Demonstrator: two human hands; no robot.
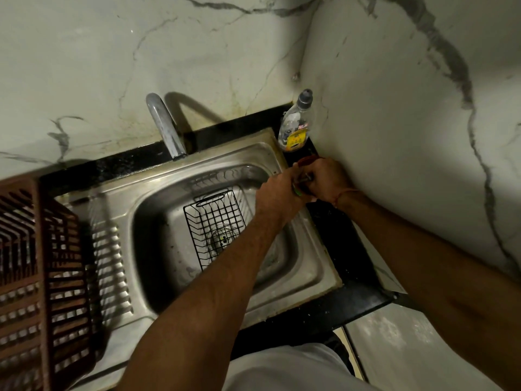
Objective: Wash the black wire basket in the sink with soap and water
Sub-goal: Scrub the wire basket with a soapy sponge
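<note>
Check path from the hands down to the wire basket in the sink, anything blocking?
Nothing visible blocks it. The black wire basket sits alone in the sink basin, over the drain. Both the left hand and right hand are at the sink's right rim, closed around something small.

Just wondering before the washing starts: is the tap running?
Off, it seems: no stream falls from the faucet spout, and the black wire basket below looks dry.
</note>
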